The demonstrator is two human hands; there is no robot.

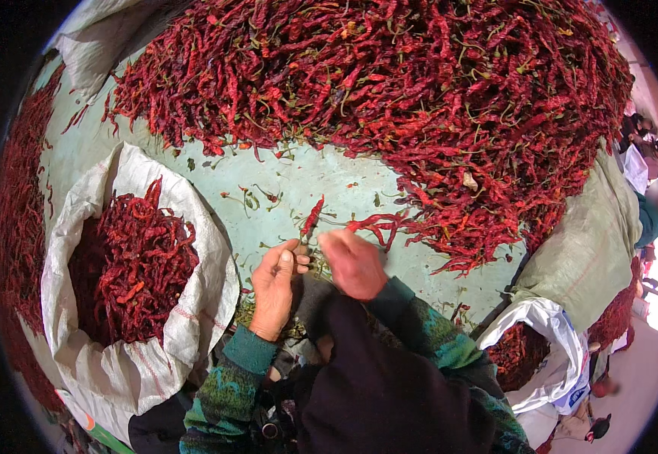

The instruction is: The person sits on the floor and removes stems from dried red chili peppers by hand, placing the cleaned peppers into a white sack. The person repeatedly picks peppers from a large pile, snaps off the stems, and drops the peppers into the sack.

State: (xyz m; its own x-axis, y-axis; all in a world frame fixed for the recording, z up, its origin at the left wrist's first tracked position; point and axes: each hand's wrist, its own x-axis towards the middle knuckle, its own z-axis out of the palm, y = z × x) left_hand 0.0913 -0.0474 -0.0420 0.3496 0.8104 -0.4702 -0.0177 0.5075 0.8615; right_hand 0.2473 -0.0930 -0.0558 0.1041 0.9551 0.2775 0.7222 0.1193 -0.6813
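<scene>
My left hand (277, 279) is near the middle, its thumb and fingers pinching the stem end of a dried red chili pepper (312, 217) that points up and away. Just right of it, my right hand (353, 264) is blurred, with curled fingers; whether it holds anything cannot be told. Several dried red chilies (375, 225) lie just beyond the right hand, touching the edge of a large chili heap (363, 79). Loose green stems (249, 198) are scattered over the pale green surface. On the left stands an open white woven sack (215, 284) with dried chilies (142, 267) inside.
A white plastic bag (570, 346) holding darker chilies stands at lower right. Behind it lies a full pale woven sack (581, 238). Another white sack (91, 51) is at upper left, and more chilies (17, 215) cover the far left. Other people (652, 215) are at the right edge.
</scene>
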